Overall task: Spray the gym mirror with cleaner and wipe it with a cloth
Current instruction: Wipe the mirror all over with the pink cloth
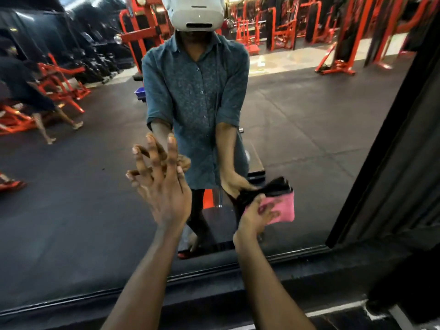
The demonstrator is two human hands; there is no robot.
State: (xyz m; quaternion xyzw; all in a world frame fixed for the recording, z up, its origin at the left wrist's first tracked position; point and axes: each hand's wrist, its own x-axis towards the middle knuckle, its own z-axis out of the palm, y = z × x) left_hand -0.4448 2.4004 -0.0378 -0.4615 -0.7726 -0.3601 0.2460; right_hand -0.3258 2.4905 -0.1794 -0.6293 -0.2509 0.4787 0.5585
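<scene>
The gym mirror (71,210) fills most of the head view and reflects me in a teal shirt. My left hand (162,184) is raised in front of the glass with its fingers spread, fingertips at or very near the surface, holding nothing. My right hand (256,217) presses a pink cloth (282,209) against the lower right part of the mirror. The cloth's reflection looks dark just above it. No spray bottle is in view.
A black frame edge (381,151) bounds the mirror on the right and a black ledge (238,275) runs along its bottom. The reflection shows red gym machines, a dark rubber floor and another person's legs at the left.
</scene>
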